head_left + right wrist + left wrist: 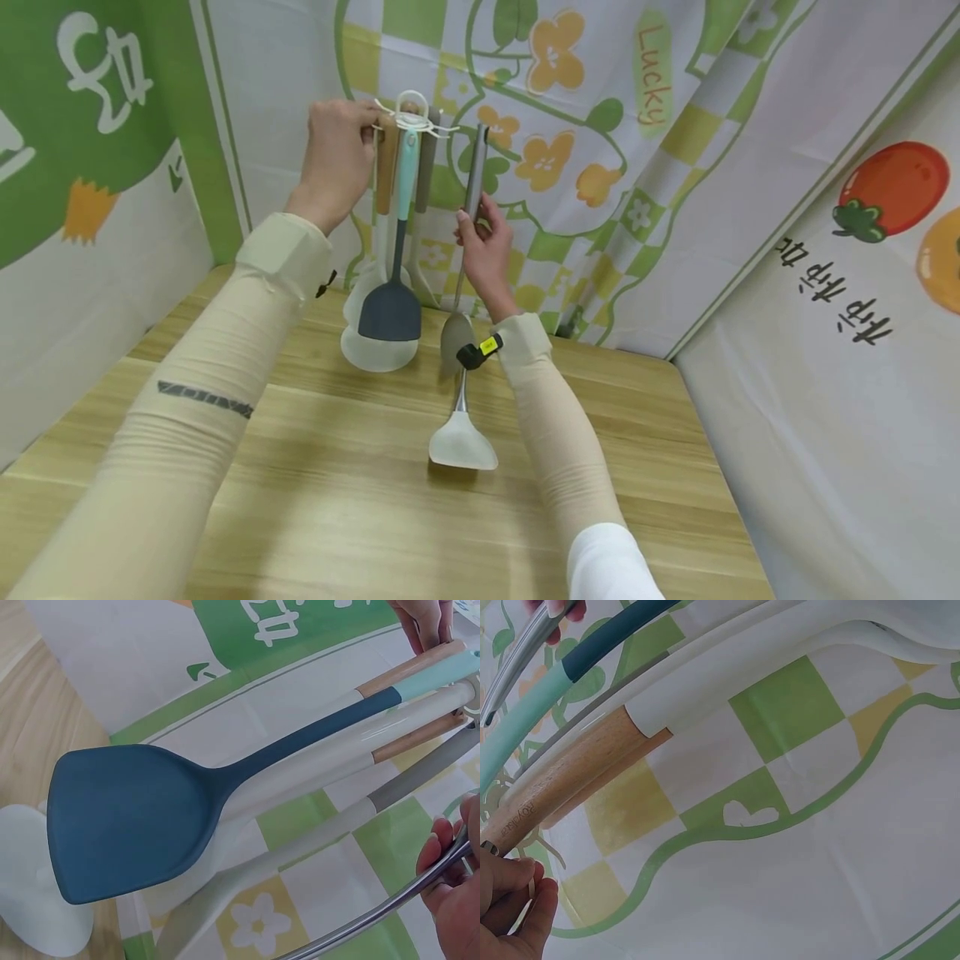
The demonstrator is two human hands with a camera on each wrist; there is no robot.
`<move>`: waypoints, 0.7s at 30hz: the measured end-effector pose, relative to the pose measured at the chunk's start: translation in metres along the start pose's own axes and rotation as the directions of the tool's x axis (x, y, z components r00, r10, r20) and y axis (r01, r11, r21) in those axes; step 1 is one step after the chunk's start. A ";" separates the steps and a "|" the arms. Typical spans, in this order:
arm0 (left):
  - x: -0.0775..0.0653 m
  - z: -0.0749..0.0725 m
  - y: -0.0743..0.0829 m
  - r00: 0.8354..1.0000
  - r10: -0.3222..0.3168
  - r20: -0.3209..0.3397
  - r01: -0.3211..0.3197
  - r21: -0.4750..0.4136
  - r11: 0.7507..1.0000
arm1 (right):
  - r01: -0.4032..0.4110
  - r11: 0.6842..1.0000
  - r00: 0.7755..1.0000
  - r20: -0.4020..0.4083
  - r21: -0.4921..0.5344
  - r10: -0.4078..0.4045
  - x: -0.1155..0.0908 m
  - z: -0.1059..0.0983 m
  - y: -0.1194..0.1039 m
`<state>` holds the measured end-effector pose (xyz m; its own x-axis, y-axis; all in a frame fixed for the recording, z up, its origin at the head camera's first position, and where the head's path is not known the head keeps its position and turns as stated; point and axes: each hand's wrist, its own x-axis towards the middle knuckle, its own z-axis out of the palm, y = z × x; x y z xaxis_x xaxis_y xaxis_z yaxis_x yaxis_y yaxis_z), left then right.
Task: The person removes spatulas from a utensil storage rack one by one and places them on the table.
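A white utensil rack point(415, 122) with wire hooks stands near the back wall, hung with several utensils. My left hand point(337, 154) is at its top left, its fingers point(538, 896) pinching a thin pale hook beside a wooden-handled utensil point(562, 780). A dark blue turner point(135, 821) with a mint handle hangs at the front. To the right of the rack, my right hand point(487, 250) grips the steel handle point(476, 171) of a large metal spoon, whose oval bowl point(454, 333) points down, partly behind the wrist camera. The spoon's handle top is apart from the hooks.
A spatula with a white head point(462, 442) and metal neck is in front of the spoon, over the wooden table point(337, 517). The rack's round white base point(378, 354) sits below the turner. Printed cloth walls point(810, 400) enclose the back and sides.
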<state>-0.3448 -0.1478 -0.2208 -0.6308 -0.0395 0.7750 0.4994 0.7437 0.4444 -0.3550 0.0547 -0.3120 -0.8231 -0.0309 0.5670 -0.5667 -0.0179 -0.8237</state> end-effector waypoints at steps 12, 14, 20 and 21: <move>0.001 0.000 0.000 1.000 -0.011 0.014 0.011 -0.009 1.000 | -0.003 1.000 0.999 -0.037 0.007 0.003 0.000 -0.008 0.002; 0.001 0.000 0.000 1.000 -0.016 0.016 0.016 -0.004 1.000 | 0.001 1.000 0.999 -0.039 0.003 -0.001 0.000 -0.009 0.002; 0.001 -0.001 0.001 1.000 -0.022 0.018 0.022 0.000 1.000 | 0.005 1.000 0.998 -0.055 0.012 -0.005 0.000 -0.012 0.003; 0.001 -0.001 0.001 1.000 -0.022 0.016 0.022 -0.003 1.000 | 0.003 1.000 0.998 -0.057 0.010 -0.003 0.000 -0.013 0.003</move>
<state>-0.3446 -0.1477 -0.2193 -0.6513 -0.0453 0.7575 0.4872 0.7404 0.4632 -0.3570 0.0672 -0.3142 -0.8224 0.0259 0.5684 -0.5689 -0.0285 -0.8219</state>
